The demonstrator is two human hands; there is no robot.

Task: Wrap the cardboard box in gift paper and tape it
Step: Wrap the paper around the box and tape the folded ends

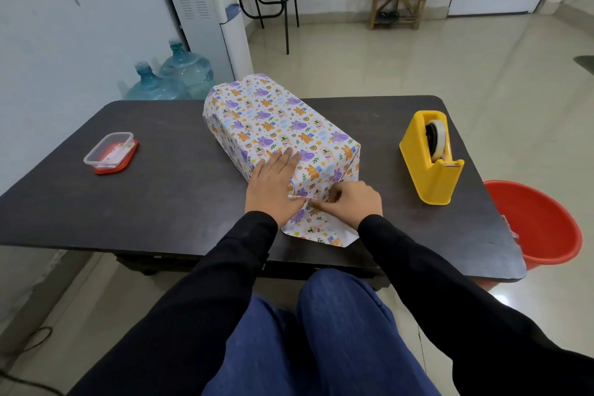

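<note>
A person sits at a dark bench [96, 202], seen from above over black sleeves and blue trousers. In the middle of the bench lies the cardboard box [273, 116], long and lying at a slant, its top and sides fully covered in gift paper [321, 231] printed with purple, orange and blue cartoon animals on white. At the near end of the box the paper is not yet closed: a loose flap runs down from the box edge and lies flat on the bench toward the person. The left hand [273, 183] rests flat on the near top corner of the box, fingers straight and together, pressing the paper down. The right hand [347, 206] sits just beside it at the near end, fingers curled, thumb and forefinger pinching a strip of clear tape [300, 198] against the paper; the tape is small and shiny, and its far end reaches the left thumb. To the right of the box, well apart, stands a yellow tape dispenser [430, 157] holding a roll. On the left of the bench sits a clear plastic container [111, 153] on a red lid. A red bucket [540, 222] stands on the floor beside the right end of the bench. Behind the bench, two large blue water bottles [173, 77] stand on the floor by the wall.
</note>
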